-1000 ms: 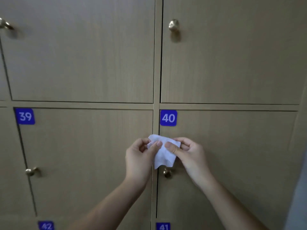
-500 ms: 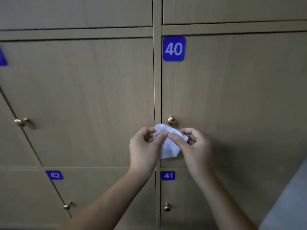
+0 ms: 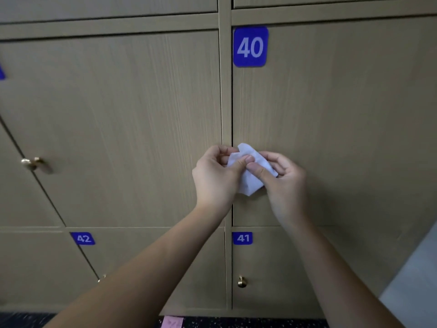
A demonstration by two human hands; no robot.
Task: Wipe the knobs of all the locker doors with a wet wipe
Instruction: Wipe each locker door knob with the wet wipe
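Left hand [image 3: 216, 179] and right hand [image 3: 285, 183] both pinch a crumpled white wet wipe [image 3: 250, 171] between thumb and curled fingers, held against locker door 40 [image 3: 343, 119] near its left edge. Door 40's knob is hidden behind the wipe. Brass knobs show on door 41 [image 3: 242, 282] below and on the far-left door [image 3: 30, 162].

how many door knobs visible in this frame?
2 clear: one knob at far left, one knob on door 41. A third glint peeks past the left forearm on door 42. Door 40's knob is likely hidden behind the wipe.
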